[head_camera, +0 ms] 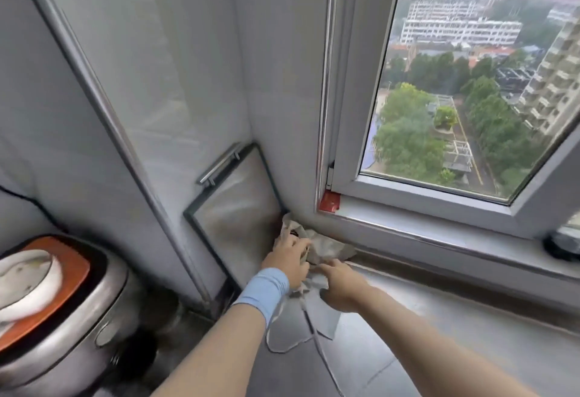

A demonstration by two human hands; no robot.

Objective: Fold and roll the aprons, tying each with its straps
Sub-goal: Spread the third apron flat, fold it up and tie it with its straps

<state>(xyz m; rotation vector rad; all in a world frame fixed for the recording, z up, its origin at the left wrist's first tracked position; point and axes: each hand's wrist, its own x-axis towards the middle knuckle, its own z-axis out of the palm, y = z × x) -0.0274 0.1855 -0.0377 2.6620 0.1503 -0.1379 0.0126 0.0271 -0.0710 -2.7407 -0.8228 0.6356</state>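
Note:
A crumpled grey apron (326, 247) lies bunched in the corner of the counter, under the window sill. My left hand (287, 260), with a blue wristband on its wrist, grips the bunched cloth from the left. My right hand (340, 285) lies on the lower part of the apron, fingers curled into the fabric. A thin strap (317, 338) trails from the bundle toward me across the counter, and a flat grey flap of the apron hangs below my right hand.
A framed metal tray with a bar handle (233, 205) leans against the wall just left of the apron. A steel rice cooker (62, 312) with an orange top stands at the left. The window (464, 89) and its sill (439, 239) run along the right.

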